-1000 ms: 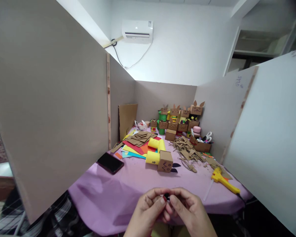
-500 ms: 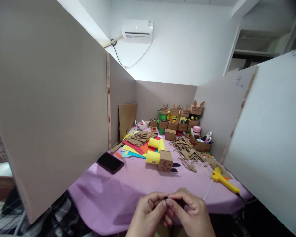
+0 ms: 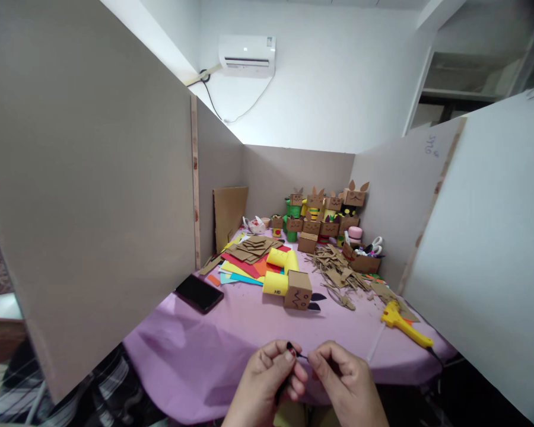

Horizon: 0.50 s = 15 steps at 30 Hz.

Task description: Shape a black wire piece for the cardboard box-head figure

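Observation:
At the table's near edge, my left hand (image 3: pixel 269 373) pinches a small black piece (image 3: pixel 290 347) between thumb and fingertips. A red and white spot shows by the thumb tip; what the piece is, I cannot make out. A thin dark strand runs from it to my right hand (image 3: pixel 345 376), whose thumb and forefinger are pinched on its end. Beyond both hands, a cardboard box head (image 3: pixel 298 290) with a drawn face and black ears lies on its side, joined to a yellow paper tube (image 3: pixel 275 283).
A yellow glue gun (image 3: pixel 404 328) lies at the right and a black phone (image 3: pixel 200 293) at the left. Farther back are coloured paper (image 3: pixel 240 267), cardboard scraps (image 3: pixel 340 270), a box of tools (image 3: pixel 365 261) and several finished cardboard figures (image 3: pixel 315 200). Grey panels flank the purple tablecloth (image 3: pixel 182 356).
My hands have moved apart a little, the right one to the right. The thin strand now shows between them, and more of the black piece is visible.

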Available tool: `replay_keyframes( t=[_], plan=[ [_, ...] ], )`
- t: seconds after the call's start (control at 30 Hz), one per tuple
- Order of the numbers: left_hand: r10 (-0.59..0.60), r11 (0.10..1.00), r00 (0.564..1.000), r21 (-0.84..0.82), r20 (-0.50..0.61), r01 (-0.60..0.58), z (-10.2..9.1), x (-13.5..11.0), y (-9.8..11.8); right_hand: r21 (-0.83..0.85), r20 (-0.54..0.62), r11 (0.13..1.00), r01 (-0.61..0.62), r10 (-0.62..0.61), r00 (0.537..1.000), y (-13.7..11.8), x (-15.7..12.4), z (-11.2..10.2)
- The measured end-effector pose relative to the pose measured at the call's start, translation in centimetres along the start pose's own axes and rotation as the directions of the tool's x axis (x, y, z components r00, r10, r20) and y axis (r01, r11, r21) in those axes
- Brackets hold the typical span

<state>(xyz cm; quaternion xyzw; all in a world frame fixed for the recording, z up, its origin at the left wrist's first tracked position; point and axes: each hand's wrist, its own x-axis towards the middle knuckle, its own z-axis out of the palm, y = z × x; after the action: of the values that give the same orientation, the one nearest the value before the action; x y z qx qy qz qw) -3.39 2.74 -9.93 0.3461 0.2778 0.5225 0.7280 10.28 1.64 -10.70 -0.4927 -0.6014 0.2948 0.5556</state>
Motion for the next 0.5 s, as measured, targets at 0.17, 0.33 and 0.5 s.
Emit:
replay_keyframes(
  t=[0.17,0.33,0.5],
  plan=[
    [-0.015,1.0,1.0,-0.022,-0.019,0.015,0.22,-0.21,0.22,0.106,0.0,0.992,-0.064,0.064,0.998,-0.1,-0.01,-0.03],
    [-0.015,0.998,0.995,-0.068,-0.097,0.008,0.24,-0.09,0.52,0.182,-0.008,0.979,-0.094,0.097,0.995,-0.26,0.09,-0.05],
    [-0.012,0.999,0.992,-0.046,-0.125,0.006,0.15,0.08,0.64,0.29,-0.033,0.949,-0.125,0.141,0.989,-0.15,0.07,-0.43]
  ],
)
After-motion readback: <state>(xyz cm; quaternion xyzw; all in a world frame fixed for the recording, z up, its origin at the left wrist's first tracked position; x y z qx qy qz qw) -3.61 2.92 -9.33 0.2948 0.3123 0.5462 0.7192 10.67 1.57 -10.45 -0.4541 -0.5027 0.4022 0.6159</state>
